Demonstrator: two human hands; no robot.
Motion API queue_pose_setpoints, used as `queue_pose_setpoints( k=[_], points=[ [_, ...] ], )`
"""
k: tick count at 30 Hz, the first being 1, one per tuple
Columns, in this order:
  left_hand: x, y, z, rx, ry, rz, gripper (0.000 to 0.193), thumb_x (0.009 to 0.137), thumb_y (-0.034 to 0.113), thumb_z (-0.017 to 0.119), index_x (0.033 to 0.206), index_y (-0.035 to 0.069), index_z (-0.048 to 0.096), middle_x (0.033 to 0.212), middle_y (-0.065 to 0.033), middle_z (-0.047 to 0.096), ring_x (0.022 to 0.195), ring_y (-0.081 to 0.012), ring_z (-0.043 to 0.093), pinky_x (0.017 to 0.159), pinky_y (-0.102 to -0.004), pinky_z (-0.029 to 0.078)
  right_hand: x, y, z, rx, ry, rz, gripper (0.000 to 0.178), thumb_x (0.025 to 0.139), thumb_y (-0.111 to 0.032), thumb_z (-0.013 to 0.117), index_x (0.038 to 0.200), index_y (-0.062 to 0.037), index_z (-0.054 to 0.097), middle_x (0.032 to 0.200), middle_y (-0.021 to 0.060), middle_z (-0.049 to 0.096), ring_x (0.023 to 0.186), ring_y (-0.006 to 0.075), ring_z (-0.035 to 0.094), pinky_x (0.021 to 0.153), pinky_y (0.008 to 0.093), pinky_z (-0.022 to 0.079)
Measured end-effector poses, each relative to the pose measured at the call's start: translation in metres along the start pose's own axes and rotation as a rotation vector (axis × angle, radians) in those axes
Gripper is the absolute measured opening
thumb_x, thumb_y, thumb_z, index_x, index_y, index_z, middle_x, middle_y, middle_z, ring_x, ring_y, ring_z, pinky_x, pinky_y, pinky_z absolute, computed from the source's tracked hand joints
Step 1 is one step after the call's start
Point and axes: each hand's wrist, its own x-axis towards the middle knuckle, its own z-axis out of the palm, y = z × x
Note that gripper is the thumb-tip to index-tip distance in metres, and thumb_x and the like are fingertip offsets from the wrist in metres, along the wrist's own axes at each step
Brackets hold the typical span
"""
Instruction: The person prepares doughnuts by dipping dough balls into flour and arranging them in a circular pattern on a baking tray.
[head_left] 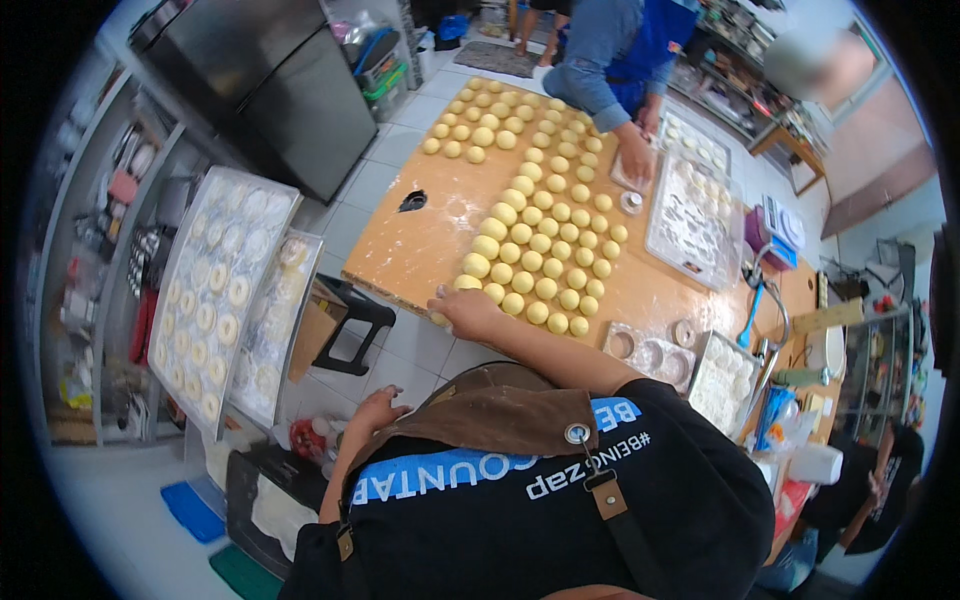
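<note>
Dough balls (541, 243): at twelve o'clock from us, in loose rows on the bench (430, 245), many with slim gaps, presumably so they do not stick.
Right hand (468, 314): at eleven, partly curled at the near edge, just beside the closest balls; we cannot tell whether it grips one.
Left hand (380, 408): at ten, loosely open off the bench, apparently unburdened.
Ring tray (263, 298): farther out at ten, its dough rings (238, 291) floured, likely against sticking.

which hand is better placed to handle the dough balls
Likely the right hand: it is at the table, beside some dough balls, while the left hand is off the table.
</note>
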Motion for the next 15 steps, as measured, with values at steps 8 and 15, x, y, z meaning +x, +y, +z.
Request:
queue_pose_setpoints(
  k=[8, 15],
  points=[
    [0.043, 0.04, -0.012, 0.117, -0.04, 0.16, 0.052, 0.079, 0.034, 0.068, 0.119, 0.003, 0.053, 0.116, -0.0213, 0.058, 0.107, -0.0345, 0.056, 0.089, -0.0396, 0.045, -0.142, 0.083, -0.038, 0.289, 0.478, 0.463, 0.052, 0.069, -0.015, 0.069, 0.118, -0.0156, 0.053, 0.114, 0.0126, 0.058, 0.101, 0.0344, 0.057, 0.085, 0.0422, 0.047],
    [0.047, 0.11, 0.0, 0.185, -0.09, 0.222, 0.05, 0.081, 0.031, 0.067, 0.12, 0.003, 0.053, 0.113, -0.0229, 0.058, 0.104, -0.0351, 0.057, 0.087, -0.0398, 0.046, -0.348, 0.144, -0.032, 0.208, 0.658, 1.216, 0.061, 0.068, -0.004, 0.064, 0.127, -0.0105, 0.048, 0.117, 0.0154, 0.059, 0.107, 0.034, 0.056, 0.089, 0.0416, 0.046]
  ],
)
